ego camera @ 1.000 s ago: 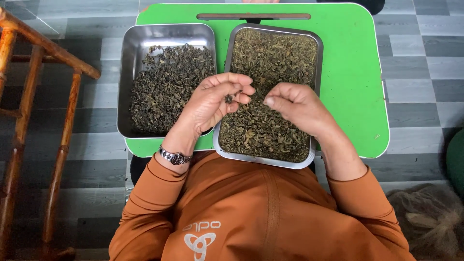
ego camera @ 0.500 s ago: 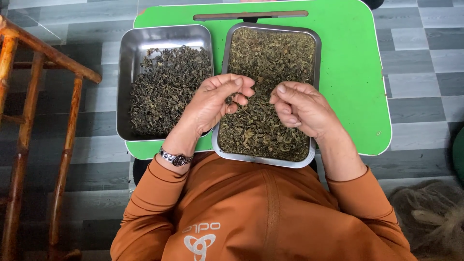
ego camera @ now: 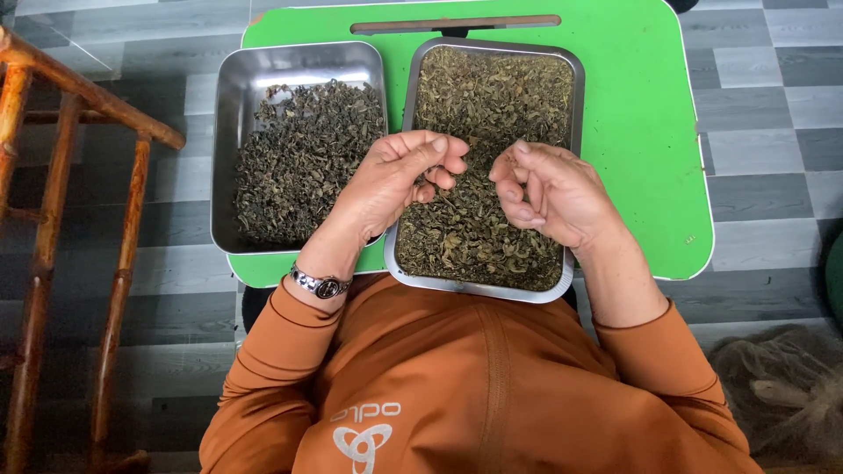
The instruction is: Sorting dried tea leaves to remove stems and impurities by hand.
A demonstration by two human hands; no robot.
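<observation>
Sleeves: the person's long orange sleeves [ego camera: 290, 351] filled the near edge of the view, with a silver metal wristwatch [ego camera: 320, 283] on the left wrist.
Left hand: the left hand [ego camera: 395, 175] hovered over the near left part of the right tray, fingers curled in loosely toward the thumb; a small bit of dark leaf seemed pinched at the fingertips, though I could not tell for certain.
Right hand: the right hand [ego camera: 553, 189] hung just beside it over the same tray, fingers bent in and half closed; whether it held any leaf could not be made out.
Right tray: the rectangular steel tray [ego camera: 575, 105] lay on the desk, filled almost edge to edge with olive-green dried tea leaves [ego camera: 492, 96].
Left tray: a second rectangular steel tray [ego camera: 228, 96] sat just beside it, touching or nearly so, holding a darker heap of dried tea leaves [ego camera: 299, 158] with bare metal at its far end.
Desk: the bright green desk with rounded corners [ego camera: 641, 132] carried both trays.
Surroundings: a brown wooden frame [ego camera: 114, 263] stood at the left on the grey tiled floor [ego camera: 764, 105].
</observation>
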